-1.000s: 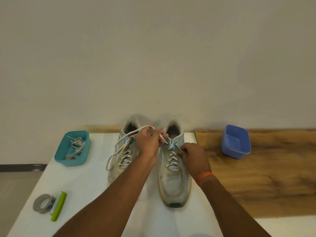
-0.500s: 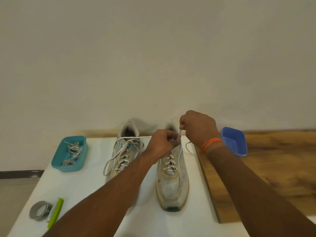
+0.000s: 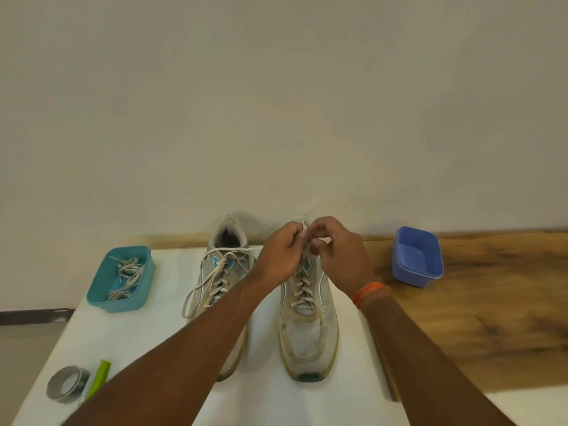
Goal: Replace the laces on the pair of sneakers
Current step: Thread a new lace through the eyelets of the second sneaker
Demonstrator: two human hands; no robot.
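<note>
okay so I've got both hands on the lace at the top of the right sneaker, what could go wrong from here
1. Both hands pinch the lace ends high above the right sneaker; a hard pull could tip or drag it.
2. The left sneaker's loose lace loops beside your left forearm, which could snag it.
3. The blue tub sits close to your right wrist; an outward tug might knock it.

No text, label, brand name, number or sign can be read anywhere; the teal side markings on the two worn grey-white mesh sneakers (image 3: pixel 308 318) are too blurred to read.
</note>
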